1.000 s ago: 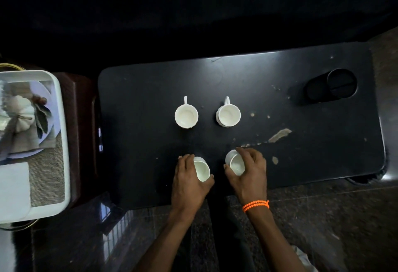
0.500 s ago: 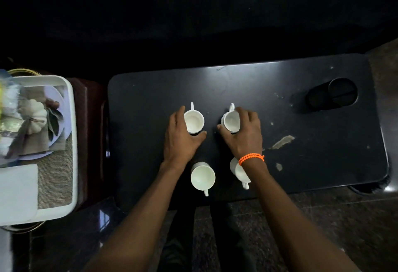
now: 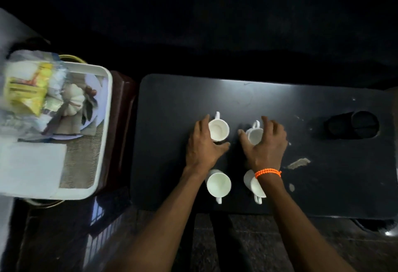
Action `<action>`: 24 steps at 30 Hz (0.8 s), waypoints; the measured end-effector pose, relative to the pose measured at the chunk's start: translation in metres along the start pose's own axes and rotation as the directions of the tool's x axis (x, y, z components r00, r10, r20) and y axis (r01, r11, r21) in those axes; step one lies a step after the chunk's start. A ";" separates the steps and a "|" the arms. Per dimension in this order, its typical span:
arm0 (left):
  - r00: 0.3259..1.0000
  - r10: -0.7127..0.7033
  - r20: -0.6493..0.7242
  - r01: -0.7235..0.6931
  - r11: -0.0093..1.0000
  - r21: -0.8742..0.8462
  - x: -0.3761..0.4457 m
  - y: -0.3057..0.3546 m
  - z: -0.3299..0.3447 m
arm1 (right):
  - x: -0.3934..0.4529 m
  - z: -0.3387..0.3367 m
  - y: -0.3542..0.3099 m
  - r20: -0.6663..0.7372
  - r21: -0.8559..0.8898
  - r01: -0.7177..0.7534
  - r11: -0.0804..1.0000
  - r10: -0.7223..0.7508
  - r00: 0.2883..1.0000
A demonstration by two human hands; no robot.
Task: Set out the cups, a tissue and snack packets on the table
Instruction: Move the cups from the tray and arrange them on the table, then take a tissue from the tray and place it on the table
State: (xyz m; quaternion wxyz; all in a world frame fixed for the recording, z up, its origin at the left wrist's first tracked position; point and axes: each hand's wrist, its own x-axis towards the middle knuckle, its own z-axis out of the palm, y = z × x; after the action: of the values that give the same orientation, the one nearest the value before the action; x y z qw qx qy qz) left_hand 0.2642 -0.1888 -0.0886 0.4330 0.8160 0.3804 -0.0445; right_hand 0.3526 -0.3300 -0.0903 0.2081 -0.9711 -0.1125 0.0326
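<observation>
Overhead view of a dark table [image 3: 280, 103] with four white cups set in a square near its middle. The left hand [image 3: 202, 144] wraps the far-left cup [image 3: 218, 129] from its 8 o'clock side, fingers and thumb closed around the wall; the cup stands upright, handle pointing to 12 o'clock. The right hand [image 3: 266, 142] curls over the far-right cup [image 3: 255, 135], fingers on its 3 o'clock side and thumb at 9 o'clock, clasping it; this cup looks tilted, handle toward 12 o'clock. At 6 o'clock from these, the near-left cup [image 3: 218, 184] stands upright with its handle toward 6 o'clock. The near-right cup [image 3: 253, 183] is partly hidden beneath the right wrist, which wears an orange bracelet [image 3: 268, 172]. Well apart at 9 o'clock, off the table, a white tray [image 3: 105, 121] holds a yellow snack packet [image 3: 25, 86] and a white tissue [image 3: 30, 168]. A round recess [image 3: 364, 127] sits at the table's 3 o'clock end.
</observation>
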 end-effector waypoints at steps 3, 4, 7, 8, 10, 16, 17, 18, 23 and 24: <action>0.999 -0.033 0.011 0.034 0.994 -0.108 -0.011 -0.008 -0.027 | 0.000 0.001 -0.042 -0.073 0.062 0.131 0.989 -0.127 0.989; 0.999 -0.052 -0.011 0.050 0.990 -0.130 -0.015 -0.013 -0.038 | 0.000 0.003 -0.059 -0.086 0.085 0.184 0.979 -0.177 0.980; 0.983 -0.143 -0.117 0.118 0.973 -0.199 -0.028 -0.037 -0.076 | -0.005 0.014 -0.116 -0.079 0.208 0.331 0.920 -0.322 0.944; 0.972 -0.174 -0.160 0.139 0.968 -0.210 -0.031 -0.046 -0.090 | -0.007 0.019 -0.135 -0.056 0.256 0.367 0.895 -0.365 0.929; 0.939 -0.216 -0.267 0.160 0.963 -0.218 -0.036 -0.067 -0.121 | -0.016 0.032 -0.175 0.022 0.352 0.413 0.840 -0.448 0.894; 0.767 -0.331 -0.550 0.199 0.937 -0.285 -0.049 -0.130 -0.202 | -0.062 0.089 -0.284 0.323 0.461 0.527 0.714 -0.688 0.650; 0.731 -0.346 -0.588 0.217 0.935 -0.281 -0.052 -0.140 -0.212 | -0.072 0.099 -0.299 0.382 0.464 0.536 0.705 -0.706 0.597; 0.691 -0.362 -0.625 0.237 0.931 -0.276 -0.055 -0.151 -0.221 | -0.082 0.109 -0.314 0.434 0.462 0.552 0.694 -0.720 0.541; 0.544 -0.506 -0.670 0.327 0.862 -0.387 -0.078 -0.196 -0.250 | -0.123 0.147 -0.374 0.572 0.332 0.671 0.663 -0.707 0.417; 0.543 -0.542 -0.642 0.361 0.840 -0.404 -0.082 -0.202 -0.253 | -0.131 0.152 -0.383 0.582 0.272 0.694 0.667 -0.688 0.433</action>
State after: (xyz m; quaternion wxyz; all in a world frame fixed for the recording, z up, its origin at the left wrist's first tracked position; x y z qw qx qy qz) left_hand 0.0084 0.0187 -0.0349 0.3046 0.5813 0.7217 0.2199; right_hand 0.1304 0.0402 -0.0689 0.1471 -0.7658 -0.5629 0.2740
